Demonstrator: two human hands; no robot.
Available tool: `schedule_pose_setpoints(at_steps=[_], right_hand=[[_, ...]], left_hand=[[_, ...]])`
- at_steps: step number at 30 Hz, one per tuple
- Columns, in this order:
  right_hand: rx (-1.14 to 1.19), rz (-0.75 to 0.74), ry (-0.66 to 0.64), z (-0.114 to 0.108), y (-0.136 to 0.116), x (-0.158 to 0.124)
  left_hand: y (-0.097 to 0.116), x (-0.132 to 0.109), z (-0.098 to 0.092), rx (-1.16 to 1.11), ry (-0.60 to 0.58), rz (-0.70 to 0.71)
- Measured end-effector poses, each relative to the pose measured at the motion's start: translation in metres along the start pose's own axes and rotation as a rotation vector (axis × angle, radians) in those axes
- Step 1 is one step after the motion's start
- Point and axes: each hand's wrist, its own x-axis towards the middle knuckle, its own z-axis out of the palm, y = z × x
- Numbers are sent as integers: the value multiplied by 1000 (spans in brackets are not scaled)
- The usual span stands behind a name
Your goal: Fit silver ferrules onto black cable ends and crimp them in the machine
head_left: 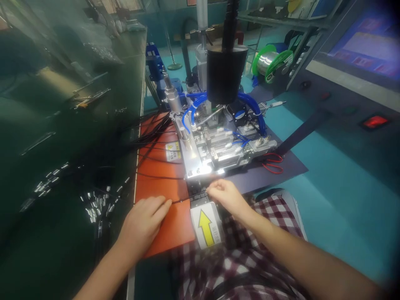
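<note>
A thin black cable (181,201) runs between my two hands, low over the near end of a machine's chain conveyor (198,196). My left hand (145,218) is closed around the cable above the orange board. At the conveyor, my right hand (223,193) pinches the cable's end, whose tip is hidden by the fingers. Just beyond stands the metal machine (215,146) with blue air hoses. A white plate with a yellow arrow (205,227) lies just below the cable.
More black cables (156,133) cross the orange board (168,229). Bundles with silvery ends (96,204) lie on the dark green table at left. A black suction funnel (226,75) hangs over the machine. Behind are a green wire spool (270,62) and, at right, a screen panel (365,46).
</note>
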Motion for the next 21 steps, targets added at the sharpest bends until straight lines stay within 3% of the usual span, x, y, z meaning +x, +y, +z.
schedule_pose_setpoints(at_steps=[8, 16, 21], right_hand=[[-70, -1, 49, -1, -3, 0], [23, -4, -43, -18, 6, -8], [-7, -102, -54, -9, 10, -5]], left_hand=[[-3, -1, 2, -41, -80, -13], [-3, -1, 0, -94, -63, -90], [-3, -3, 1, -129, -56, -154]])
